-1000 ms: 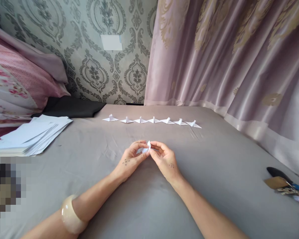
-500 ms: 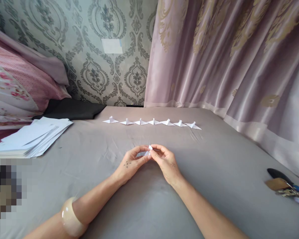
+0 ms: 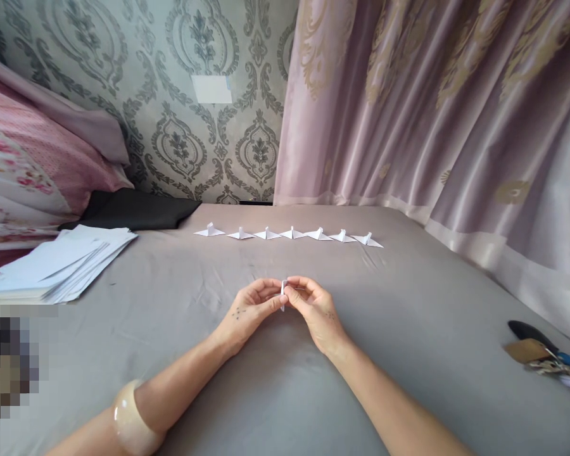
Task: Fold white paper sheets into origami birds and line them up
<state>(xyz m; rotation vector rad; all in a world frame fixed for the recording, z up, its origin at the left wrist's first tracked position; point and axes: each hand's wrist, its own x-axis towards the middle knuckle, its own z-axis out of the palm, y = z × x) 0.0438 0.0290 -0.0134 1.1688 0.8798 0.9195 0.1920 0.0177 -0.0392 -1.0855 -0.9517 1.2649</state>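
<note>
My left hand (image 3: 249, 309) and my right hand (image 3: 313, 306) meet above the grey bedsheet (image 3: 285, 380), fingertips pinched together on a small folded white paper piece (image 3: 282, 294). The paper stands edge-on between the thumbs and is mostly hidden by the fingers. Farther back, a row of several finished white folded paper figures (image 3: 292, 234) lies in a line on the sheet. A cream bangle (image 3: 130, 419) sits on my left forearm.
A stack of white paper sheets (image 3: 59, 263) lies at the left. A black cloth (image 3: 137, 210) and pink pillows (image 3: 33, 158) sit behind it. Pink curtains (image 3: 432, 120) hang along the right. Keys and a dark object (image 3: 541, 354) rest at the right edge.
The hands drew closer and lowered slightly. The paper piece has been pressed flatter, going from a small open shape to a thin edge-on fold between the fingertips.
</note>
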